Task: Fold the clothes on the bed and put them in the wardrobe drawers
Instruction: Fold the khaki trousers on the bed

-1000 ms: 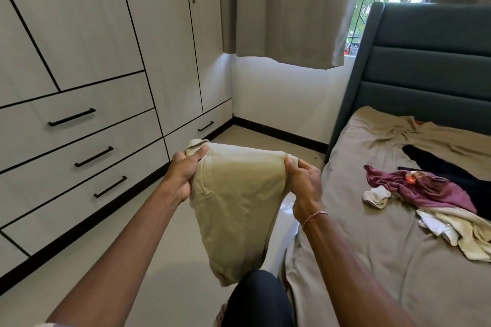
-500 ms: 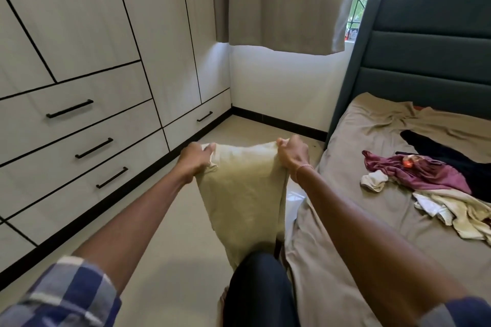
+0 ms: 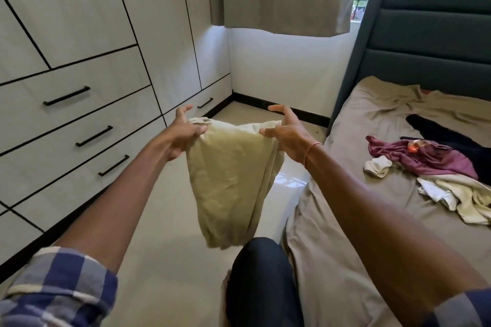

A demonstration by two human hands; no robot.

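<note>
Between the wardrobe and the bed, at arm's length over the floor, the left hand (image 3: 183,135) and right hand (image 3: 287,135) hold a beige garment (image 3: 228,183) up by its top edge. It appears already doubled lengthwise and hangs down to just above the person's knee (image 3: 263,273).

To fold it well from here, the two top corners should be kept level and the edge taut, so the hanging layers line up. Then the top can be brought down to the bottom hem in one move, or the piece laid flat on the bed (image 3: 345,233) to crease it.

Each hand pinches a top corner between the thumb and the lower fingers. The forefingers stick out loose, so neither hand is fully closed.

The wardrobe drawers (image 3: 79,125) to the left all look closed, so one will need a free hand to open. On the bed to the right lie more clothes not yet folded: a maroon garment (image 3: 425,159), a white sock (image 3: 377,166), a cream garment (image 3: 465,199) and a black garment (image 3: 451,130).
</note>
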